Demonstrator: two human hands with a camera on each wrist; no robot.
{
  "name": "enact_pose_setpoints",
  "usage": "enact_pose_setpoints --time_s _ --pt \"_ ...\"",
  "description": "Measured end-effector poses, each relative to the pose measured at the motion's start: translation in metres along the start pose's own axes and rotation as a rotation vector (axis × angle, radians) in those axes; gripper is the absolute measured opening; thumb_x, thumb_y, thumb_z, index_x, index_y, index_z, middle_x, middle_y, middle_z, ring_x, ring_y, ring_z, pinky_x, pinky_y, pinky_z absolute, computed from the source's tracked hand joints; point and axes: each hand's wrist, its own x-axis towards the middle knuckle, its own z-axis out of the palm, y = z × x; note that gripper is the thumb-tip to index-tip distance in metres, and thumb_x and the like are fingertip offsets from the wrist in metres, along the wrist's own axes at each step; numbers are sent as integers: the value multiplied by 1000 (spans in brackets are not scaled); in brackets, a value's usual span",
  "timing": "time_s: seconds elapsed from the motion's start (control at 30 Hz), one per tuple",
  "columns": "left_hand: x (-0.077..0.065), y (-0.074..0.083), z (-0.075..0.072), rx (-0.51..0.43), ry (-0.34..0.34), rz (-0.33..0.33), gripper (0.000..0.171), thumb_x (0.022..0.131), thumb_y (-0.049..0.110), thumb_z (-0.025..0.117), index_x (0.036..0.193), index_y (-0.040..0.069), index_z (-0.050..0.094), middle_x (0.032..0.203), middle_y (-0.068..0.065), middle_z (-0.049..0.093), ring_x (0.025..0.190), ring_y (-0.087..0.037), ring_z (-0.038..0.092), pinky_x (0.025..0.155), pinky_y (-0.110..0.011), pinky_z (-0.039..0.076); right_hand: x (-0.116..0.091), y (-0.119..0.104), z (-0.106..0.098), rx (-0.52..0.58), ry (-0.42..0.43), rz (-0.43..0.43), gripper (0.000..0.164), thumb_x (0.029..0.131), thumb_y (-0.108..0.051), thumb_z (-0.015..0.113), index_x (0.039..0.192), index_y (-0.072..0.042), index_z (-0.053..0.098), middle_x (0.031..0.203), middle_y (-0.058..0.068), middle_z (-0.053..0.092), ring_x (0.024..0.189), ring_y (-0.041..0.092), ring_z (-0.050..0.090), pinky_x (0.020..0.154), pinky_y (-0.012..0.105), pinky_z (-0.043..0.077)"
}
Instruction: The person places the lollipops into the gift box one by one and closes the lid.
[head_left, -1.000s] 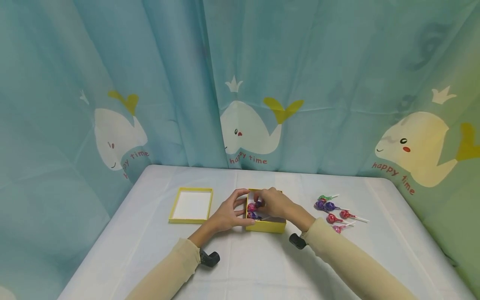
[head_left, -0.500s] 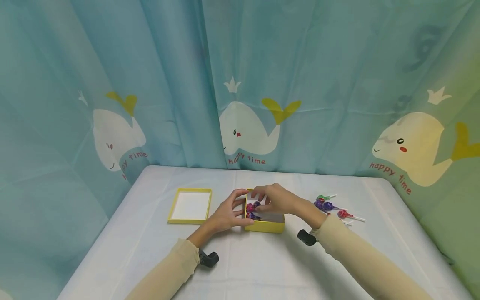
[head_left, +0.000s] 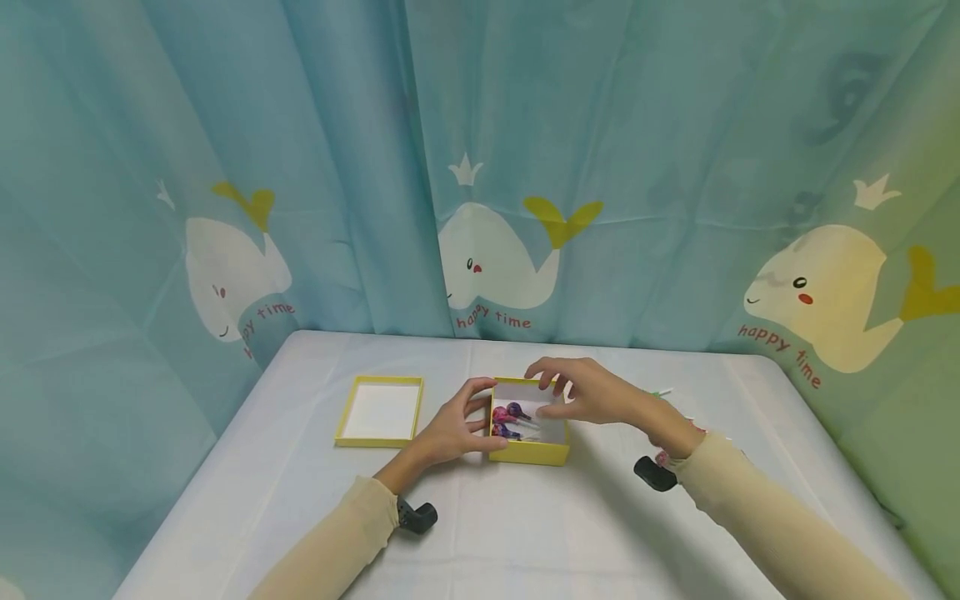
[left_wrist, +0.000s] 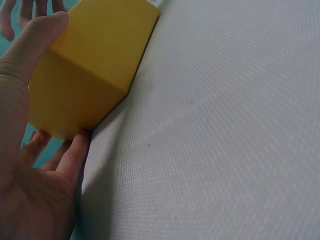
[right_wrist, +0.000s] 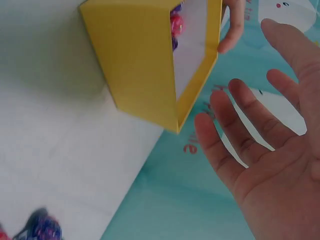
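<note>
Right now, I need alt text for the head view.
A left hand grips an open yellow box holding wrapped lollipops, while the empty right hand hovers over its right edge. An upturned yellow lid lies to the left; more lollipops lie to the right, mostly hidden by the right arm. A whale-print curtain hangs behind.

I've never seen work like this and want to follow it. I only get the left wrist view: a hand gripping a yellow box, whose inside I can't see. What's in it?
Observer: Wrapped lollipops, grouped toward the left side of the yellow box, as the head view shows.
Visitor: I glimpse other fingers at the top left. Is that hand carrying one?
Observer: No. The right wrist view shows the right hand with its fingers apart, holding nothing.
Visitor: Is all the candy in the box, then?
Observer: No, more candies lie on the table to the right, partly hidden by the right arm.
</note>
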Motion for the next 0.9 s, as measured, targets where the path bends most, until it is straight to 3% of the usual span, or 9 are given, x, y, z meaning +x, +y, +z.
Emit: enact_pose_setpoints --time_s 0.13,0.37,0.5,0.77,0.9 --pt "0 0 -1 -4 7 -4 94 80 18 91 154 20 34 164 -8 31 150 -31 35 110 -38 48 -10 3 -11 -17 24 14 49 90 -25 82 133 -17 61 109 0 68 95 26 68 79 44 63" --pt "0 -3 -1 -12 9 -21 94 78 15 92 154 21 36 164 -5 30 150 -28 35 110 -37 48 -30 12 -24 -36 62 86 48 90 -29 83 132 -18 63 109 -2 68 93 16 66 81 40 62" --pt "0 -4 0 -10 7 -20 94 79 16 92 154 21 35 164 -4 30 150 -29 35 110 -36 48 -42 20 -28 -49 78 121 48 89 -28 84 131 -18 63 108 -4 68 93 15 66 81 44 63" --pt "1 -5 -1 -26 5 -11 95 78 16 92 154 19 35 164 -8 30 150 -30 35 110 -36 48 -67 33 -33 -63 114 171 49 87 -25 86 129 -20 63 107 -3 68 94 17 67 79 41 64" --pt "2 -5 -1 -27 6 -8 95 78 15 92 154 18 35 164 -9 30 150 -30 35 110 -36 48 -80 37 -35 -67 138 159 48 87 -25 85 128 -19 63 107 -4 68 91 16 67 76 40 64"
